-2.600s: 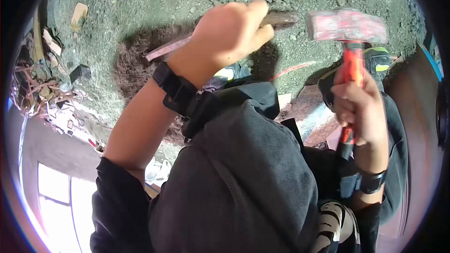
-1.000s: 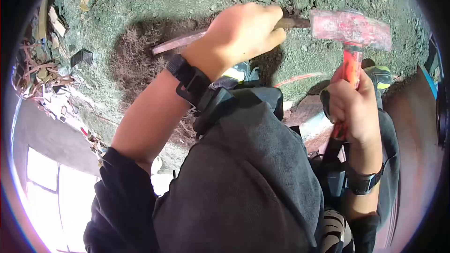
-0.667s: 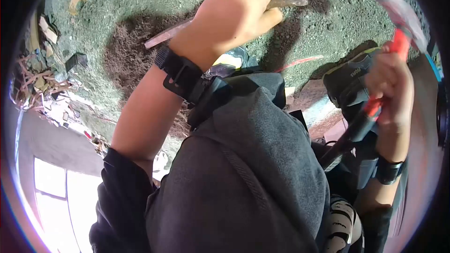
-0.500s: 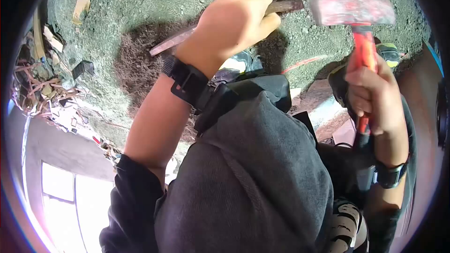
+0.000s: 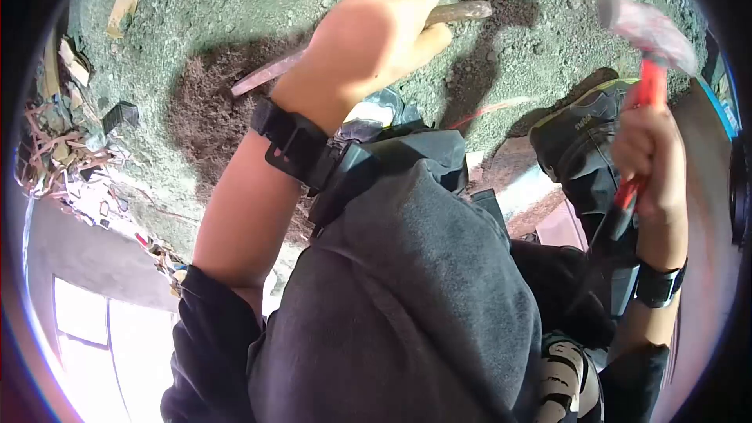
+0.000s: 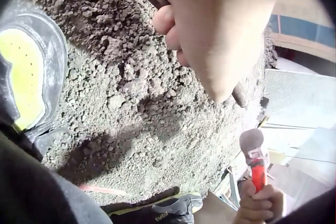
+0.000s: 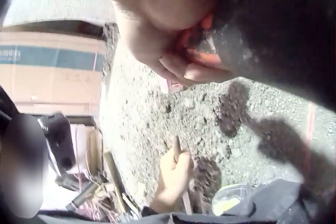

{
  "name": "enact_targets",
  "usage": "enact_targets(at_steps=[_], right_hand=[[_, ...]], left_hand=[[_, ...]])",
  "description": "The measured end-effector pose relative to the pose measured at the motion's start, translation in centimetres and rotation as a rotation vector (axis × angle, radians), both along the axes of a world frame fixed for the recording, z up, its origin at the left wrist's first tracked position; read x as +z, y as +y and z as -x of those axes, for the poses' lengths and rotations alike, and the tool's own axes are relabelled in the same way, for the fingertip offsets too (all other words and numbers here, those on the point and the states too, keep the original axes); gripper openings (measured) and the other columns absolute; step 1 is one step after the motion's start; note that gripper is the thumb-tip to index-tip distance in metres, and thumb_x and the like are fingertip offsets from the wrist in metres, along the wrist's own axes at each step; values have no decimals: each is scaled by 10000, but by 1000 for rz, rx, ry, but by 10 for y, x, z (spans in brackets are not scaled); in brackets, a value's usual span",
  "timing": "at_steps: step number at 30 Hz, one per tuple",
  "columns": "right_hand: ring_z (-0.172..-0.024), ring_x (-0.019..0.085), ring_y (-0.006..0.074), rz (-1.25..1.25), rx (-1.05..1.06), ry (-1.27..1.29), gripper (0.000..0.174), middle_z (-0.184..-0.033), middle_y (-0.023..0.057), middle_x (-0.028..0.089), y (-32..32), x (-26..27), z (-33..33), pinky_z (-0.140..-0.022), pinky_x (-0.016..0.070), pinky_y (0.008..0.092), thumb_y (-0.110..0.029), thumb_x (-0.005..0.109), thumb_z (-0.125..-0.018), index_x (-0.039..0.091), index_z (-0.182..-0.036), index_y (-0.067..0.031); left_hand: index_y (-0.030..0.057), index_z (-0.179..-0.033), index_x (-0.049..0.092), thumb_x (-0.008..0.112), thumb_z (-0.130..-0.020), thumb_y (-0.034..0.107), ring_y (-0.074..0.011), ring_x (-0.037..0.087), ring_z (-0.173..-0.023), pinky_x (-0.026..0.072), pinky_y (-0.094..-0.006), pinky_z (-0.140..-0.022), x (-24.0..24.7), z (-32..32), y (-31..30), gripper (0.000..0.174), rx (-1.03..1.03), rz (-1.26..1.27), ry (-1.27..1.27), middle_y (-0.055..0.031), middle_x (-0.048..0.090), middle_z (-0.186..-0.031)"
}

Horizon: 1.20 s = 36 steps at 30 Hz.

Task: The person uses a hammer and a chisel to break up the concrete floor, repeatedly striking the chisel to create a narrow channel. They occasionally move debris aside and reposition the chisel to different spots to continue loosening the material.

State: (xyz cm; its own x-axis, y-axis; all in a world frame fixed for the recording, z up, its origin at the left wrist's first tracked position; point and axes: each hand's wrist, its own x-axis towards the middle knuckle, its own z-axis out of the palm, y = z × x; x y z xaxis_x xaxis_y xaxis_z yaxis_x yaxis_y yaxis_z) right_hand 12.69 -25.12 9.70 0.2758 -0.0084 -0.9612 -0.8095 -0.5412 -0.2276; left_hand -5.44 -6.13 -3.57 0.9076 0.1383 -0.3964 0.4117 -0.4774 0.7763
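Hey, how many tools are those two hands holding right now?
2: a chisel-like bar in the left hand, and a hammer in the right hand, its head apart from the bar.

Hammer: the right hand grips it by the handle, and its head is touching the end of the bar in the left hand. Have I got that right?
Not quite: the head of the hammer is apart from the end of the bar, as the head view shows. The right hand does grip the handle, and the left hand holds the bar.
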Motion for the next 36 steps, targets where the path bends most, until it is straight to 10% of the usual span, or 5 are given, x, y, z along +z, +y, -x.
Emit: enact_targets(at_steps=[4,6,20,36], right_hand=[[-363,287,35,-126,-272,-4,60,-526,-75,324,10,-22,22,-352,269,188,-107,453,-870,449,-918,-71],[-388,286,29,-51,153,243,47,-533,-62,346,37,-26,49,-362,246,192,-52,511,-805,473,-794,-79],[-450,337,24,14,70,54,197,-564,-89,382,44,-73,-10,-425,281,194,-77,559,-778,408,-671,-143],[-421,346,42,212,649,9,156,-546,-64,388,72,-73,-45,-386,312,206,-111,544,-795,430,-689,-129]], left_hand=[[36,-789,555,568,-775,269,-359,577,-612,472,-436,-564,0,-2,0,234,-18,6,2,-174,575,-636],[35,-793,556,571,-771,269,-372,577,-622,469,-447,-573,-2,-3,-2,235,22,10,29,-188,577,-642],[36,-858,550,548,-798,281,-343,578,-604,454,-416,-543,1,-9,4,252,-23,-6,187,-167,571,-627],[75,-777,533,620,-741,186,-277,583,-533,438,-377,-476,90,55,32,147,136,92,-106,-87,553,-563]])
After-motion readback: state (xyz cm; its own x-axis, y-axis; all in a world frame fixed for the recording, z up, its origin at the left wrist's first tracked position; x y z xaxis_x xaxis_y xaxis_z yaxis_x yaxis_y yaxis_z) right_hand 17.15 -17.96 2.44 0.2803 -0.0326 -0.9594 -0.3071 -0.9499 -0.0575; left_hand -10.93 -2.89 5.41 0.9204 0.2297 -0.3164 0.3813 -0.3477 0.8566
